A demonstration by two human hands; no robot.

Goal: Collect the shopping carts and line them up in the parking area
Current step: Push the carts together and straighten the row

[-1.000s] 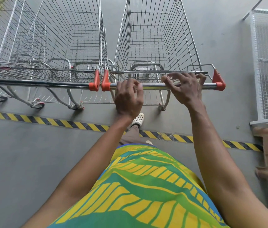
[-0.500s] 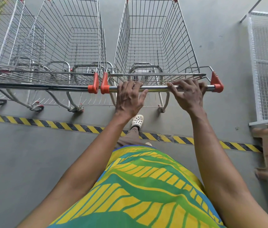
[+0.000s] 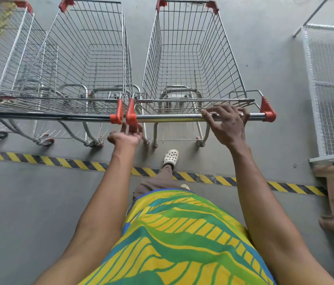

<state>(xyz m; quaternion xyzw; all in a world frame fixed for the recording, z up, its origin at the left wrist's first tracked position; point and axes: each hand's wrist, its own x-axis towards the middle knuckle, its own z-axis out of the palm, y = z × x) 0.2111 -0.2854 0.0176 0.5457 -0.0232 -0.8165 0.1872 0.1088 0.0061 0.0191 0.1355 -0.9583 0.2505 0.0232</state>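
While the right hand [image 3: 226,124] rests loose-fingered on the cart [image 3: 190,64] handle [image 3: 168,117], the left hand [image 3: 126,135] hangs empty below; parking step nearly done, next release.

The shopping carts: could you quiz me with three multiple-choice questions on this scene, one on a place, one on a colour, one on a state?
1. Where is the right hand?
A. on the handle bar of the right-hand cart
B. on the floor stripe
C. inside a basket

2. What colour are the handle end caps?
A. blue
B. red
C. green

3. What state is the left hand in?
A. gripping the bar
B. off the bar, holding nothing
C. holding a bag

Answers: 1 A, its fingers lie over the chrome handle bar of the right-hand cart. 2 B, the caps at both bar ends are red. 3 B, it hangs just below the bar with loose fingers.
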